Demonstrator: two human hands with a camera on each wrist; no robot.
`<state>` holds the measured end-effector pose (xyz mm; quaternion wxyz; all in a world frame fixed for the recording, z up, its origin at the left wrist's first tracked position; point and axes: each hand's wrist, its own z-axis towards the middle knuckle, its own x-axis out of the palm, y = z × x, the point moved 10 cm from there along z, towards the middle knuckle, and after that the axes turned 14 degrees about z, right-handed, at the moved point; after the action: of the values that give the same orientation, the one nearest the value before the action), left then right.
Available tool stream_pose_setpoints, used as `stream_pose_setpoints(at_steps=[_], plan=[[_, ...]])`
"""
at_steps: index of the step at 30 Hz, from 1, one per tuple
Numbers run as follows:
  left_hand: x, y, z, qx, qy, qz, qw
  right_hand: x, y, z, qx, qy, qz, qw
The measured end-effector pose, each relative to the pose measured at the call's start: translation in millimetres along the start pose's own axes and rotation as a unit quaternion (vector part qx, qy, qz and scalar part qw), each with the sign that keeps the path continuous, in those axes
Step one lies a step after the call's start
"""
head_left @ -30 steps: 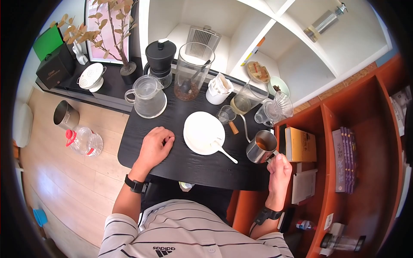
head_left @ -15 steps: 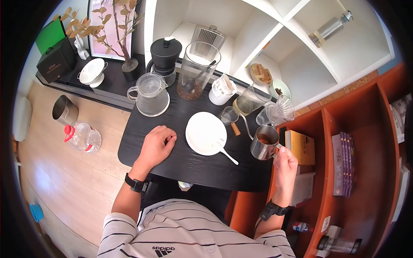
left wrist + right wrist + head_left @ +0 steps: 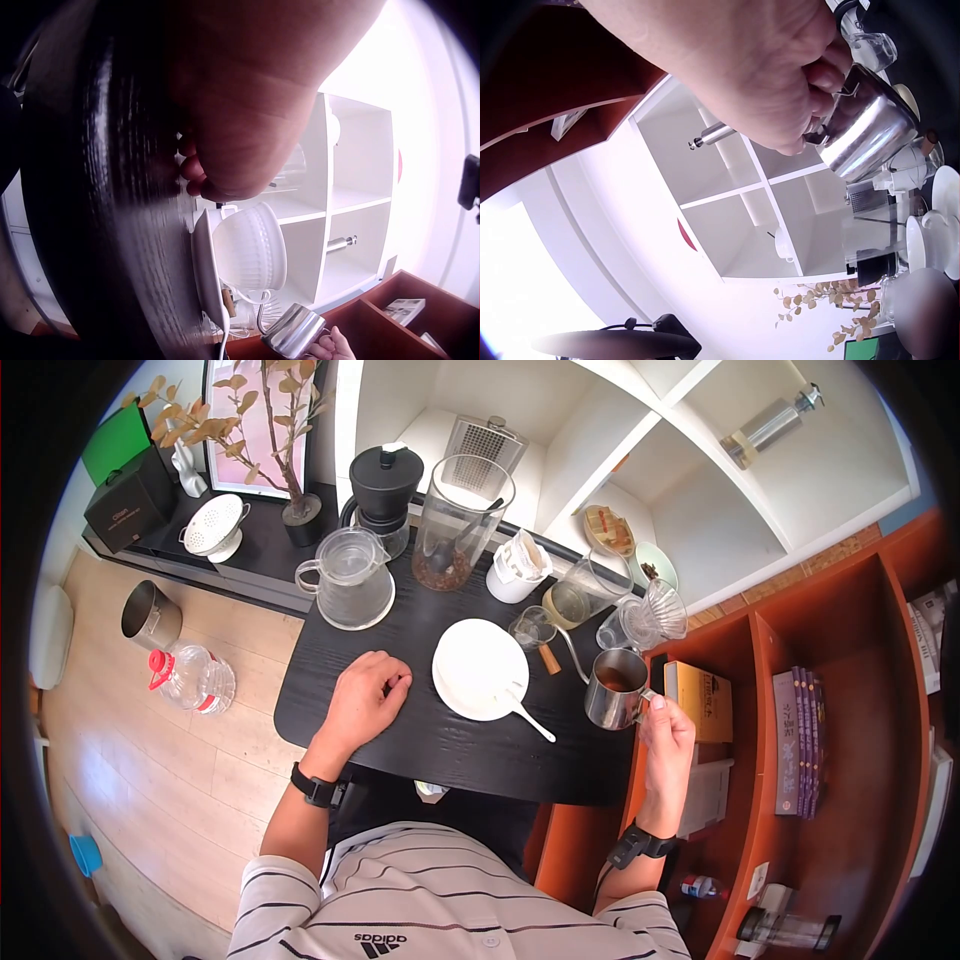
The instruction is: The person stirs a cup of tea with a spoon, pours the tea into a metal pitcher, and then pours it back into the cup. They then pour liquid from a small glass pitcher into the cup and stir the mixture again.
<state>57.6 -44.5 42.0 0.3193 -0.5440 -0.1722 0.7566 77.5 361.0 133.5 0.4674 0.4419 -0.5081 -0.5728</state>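
Note:
My right hand [image 3: 667,745] grips the handle of a steel gooseneck pot [image 3: 606,708] at the table's right side. Brown liquid [image 3: 620,677] shows inside the pot, whose thin spout curves up on its far left. In the right wrist view the fingers curl round the handle of the shiny pot [image 3: 870,142]. My left hand [image 3: 365,700] rests on the black table with loosely curled fingers, holding nothing. Between the hands stands a white cup [image 3: 478,660], very bright from above; the left wrist view shows its ribbed side [image 3: 251,247] over a saucer [image 3: 204,262]. A white spoon [image 3: 535,724] sticks out toward me.
Along the back stand a glass server [image 3: 350,595], a black hand grinder [image 3: 387,485], a tall glass [image 3: 450,550] with brown bits, a drip-bag cup [image 3: 515,575] and a ribbed glass dripper [image 3: 662,610]. A wooden-handled glass pitcher [image 3: 548,659] sits near the pot. A red-brown bookcase [image 3: 770,690] borders the right.
Over the last second my right hand and the pot have shifted slightly away from me and to the right. The view has also shifted a little. My left hand stays in place.

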Motion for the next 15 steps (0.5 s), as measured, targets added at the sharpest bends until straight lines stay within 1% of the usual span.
stream_pose_setpoints(at_steps=[2,5,15], plan=[[-0.8,-0.3,-0.2,0.001,-0.002,0.000,1.000,0.6,0.3,0.9,-0.009,0.008,0.004,1.000],[-0.3,-0.2,0.6,0.000,0.002,0.004,1.000,-0.5,0.5,1.8,-0.002,-0.002,0.005,1.000],[-0.2,-1.2,1.1,0.000,0.000,0.008,1.000,0.8,18.3,5.9,-0.016,0.004,-0.037,0.999]])
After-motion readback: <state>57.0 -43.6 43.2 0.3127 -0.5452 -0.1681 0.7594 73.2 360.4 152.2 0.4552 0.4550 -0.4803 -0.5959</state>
